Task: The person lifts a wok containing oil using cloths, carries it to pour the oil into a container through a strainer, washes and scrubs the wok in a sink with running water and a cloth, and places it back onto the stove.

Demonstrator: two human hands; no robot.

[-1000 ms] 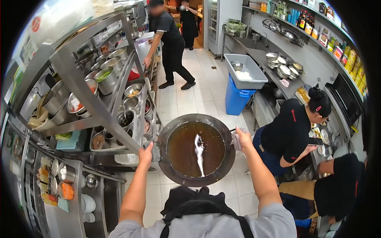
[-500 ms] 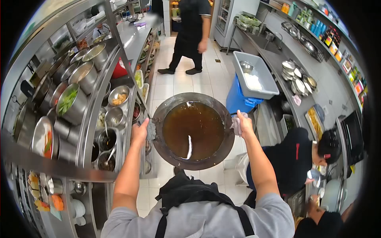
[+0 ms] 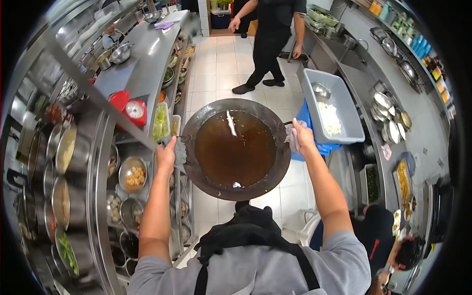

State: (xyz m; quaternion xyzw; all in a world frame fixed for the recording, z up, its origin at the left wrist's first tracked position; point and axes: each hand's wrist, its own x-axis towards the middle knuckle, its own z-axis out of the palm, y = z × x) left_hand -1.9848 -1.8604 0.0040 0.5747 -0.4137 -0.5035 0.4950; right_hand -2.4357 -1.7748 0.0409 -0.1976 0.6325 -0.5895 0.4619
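Observation:
A large dark wok (image 3: 236, 191) hangs level in front of my apron, over the tiled floor. Brown liquid (image 3: 231, 152) fills much of it, with bright reflections on its surface. My left hand (image 3: 166, 156) is closed on the wok's left handle through a grey cloth (image 3: 180, 151). On the other side my right hand (image 3: 303, 135) grips the right handle, with a pale cloth (image 3: 292, 139) between palm and metal. Both arms are stretched forward.
On the left, metal shelving (image 3: 101, 196) holds bowls of food, and a red scale (image 3: 133, 110) stands on it. A grey tub (image 3: 350, 132) sits over a blue bin at right. One person (image 3: 275, 39) stands ahead; another (image 3: 376, 231) is at the right counter.
The view has advanced along the aisle with the wok still held. The person ahead has moved to the right. The person at right now appears lower, and the red scale shows more fully.

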